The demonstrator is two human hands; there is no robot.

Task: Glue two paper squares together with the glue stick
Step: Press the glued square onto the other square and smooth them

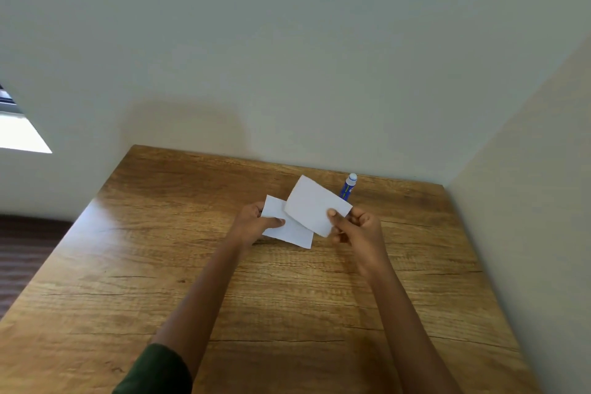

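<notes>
Paper squares [315, 206] in both hands [359, 230]

One head view — looking forward and down over the wooden table [134, 281].

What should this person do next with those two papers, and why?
Probably lay one paper flat and reach for the glue stick. Each hand holds a sheet: the left hand pinches the lower paper, the right hand the upper paper, which overlaps it. The glue stick stands untouched by the wall, capped, so likely no glue is on yet.
</notes>
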